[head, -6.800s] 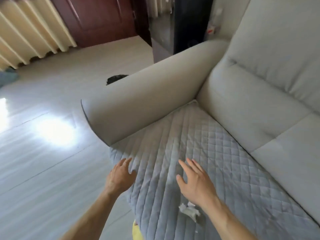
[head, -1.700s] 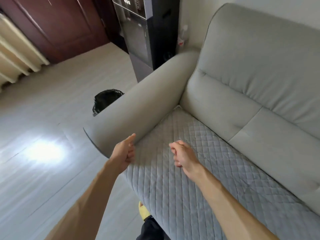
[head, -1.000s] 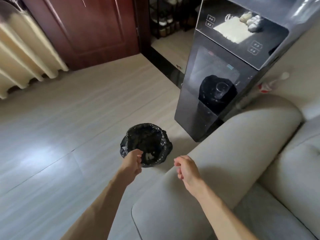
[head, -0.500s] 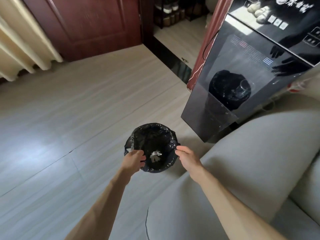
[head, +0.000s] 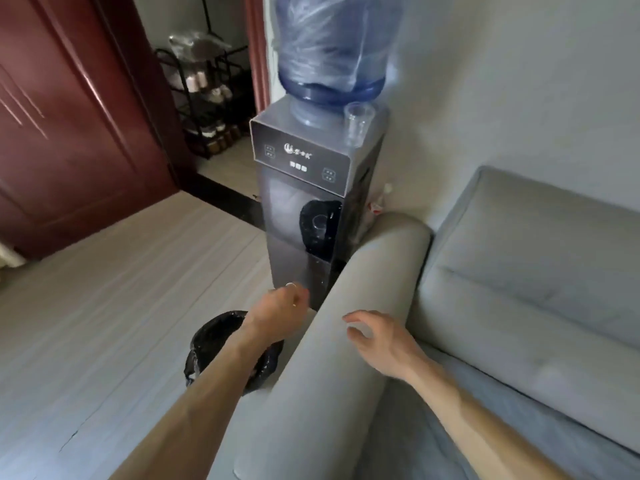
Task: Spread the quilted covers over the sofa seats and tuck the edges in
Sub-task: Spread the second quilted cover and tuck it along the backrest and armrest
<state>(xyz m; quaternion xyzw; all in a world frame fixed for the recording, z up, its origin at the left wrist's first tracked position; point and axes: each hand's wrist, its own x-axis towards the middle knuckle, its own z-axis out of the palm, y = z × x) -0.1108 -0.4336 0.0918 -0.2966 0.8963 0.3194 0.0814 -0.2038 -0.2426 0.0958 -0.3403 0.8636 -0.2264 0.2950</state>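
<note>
Head view: both hands are off the job. Left hand (head: 282, 308) hangs above the black-lined waste bin (head: 207, 344) beside the sofa armrest (head: 363, 289). Its fingers curl away from camera, so can't tell whether the grip holds anything. Right hand (head: 379, 341) hovers over the armrest, grip apart, fingers spread, holding nothing. Quilted cover (head: 408, 441) lies on the seat at lower right, against the armrest base and running to the backrest (head: 536, 271). Water dispenser (head: 304, 202) stands behind the armrest.

Progress estimate: this seat looks covered, edge tuck unconfirmed from this angle. Other seats are out of frame, probably still to check.
</note>
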